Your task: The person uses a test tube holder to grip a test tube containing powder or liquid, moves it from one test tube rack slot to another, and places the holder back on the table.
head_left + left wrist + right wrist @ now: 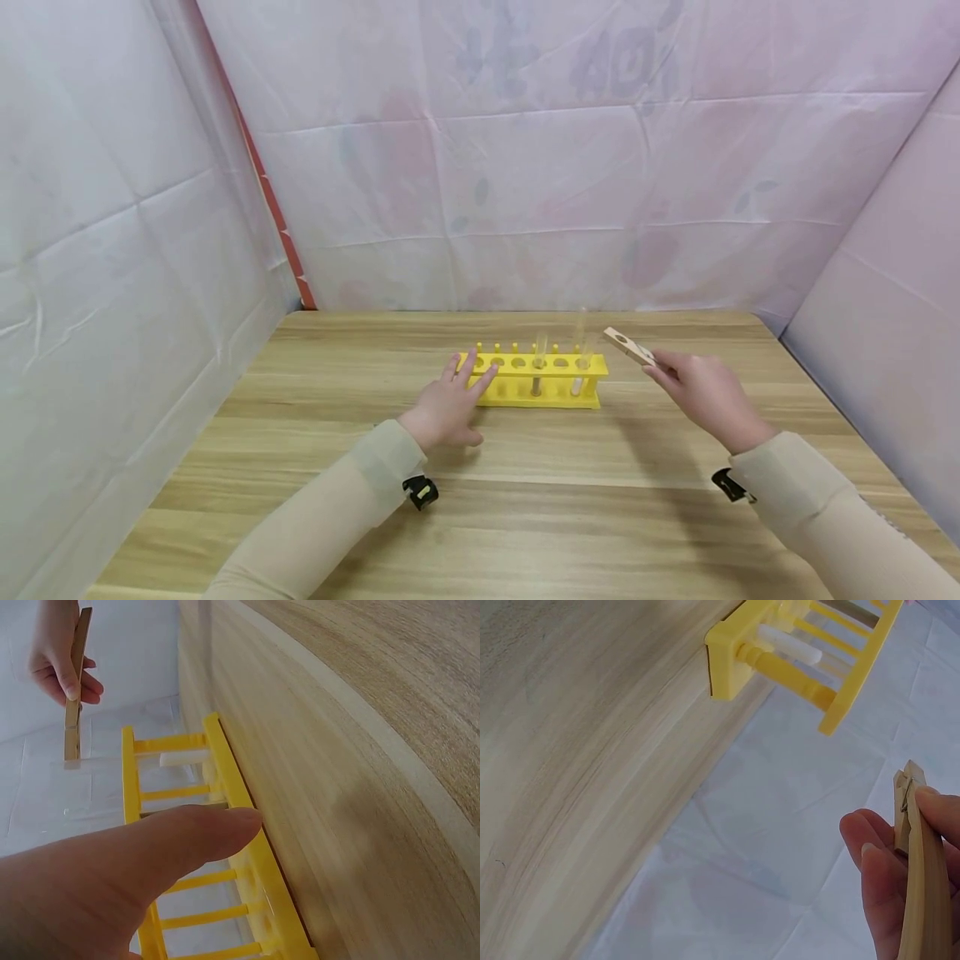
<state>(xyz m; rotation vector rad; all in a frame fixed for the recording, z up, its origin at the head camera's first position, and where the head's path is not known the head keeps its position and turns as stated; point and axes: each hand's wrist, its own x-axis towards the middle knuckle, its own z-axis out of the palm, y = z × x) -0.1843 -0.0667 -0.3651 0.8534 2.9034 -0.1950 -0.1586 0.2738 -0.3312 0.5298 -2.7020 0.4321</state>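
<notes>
A yellow test tube rack (510,401) stands on the table, its left end under the spread fingers of my left hand (448,408). In the left wrist view the thumb (202,832) extends across the near side of the rack. One glass test tube (536,386) in the rack has dark contents; another tube (577,387), at the right end, has white contents. A further clear tube (581,323) shows behind that one. My right hand (708,396) grips a wooden test tube holder (628,346) by its handles, its jaw end just right of the right-end tubes.
The wood-grain table (525,517) extends around the rack. Pale printed sheets (525,192) hang behind it and at both sides, with a red strip (273,204) at the back left corner. Small yellow pegs (515,347) line the rack's rear.
</notes>
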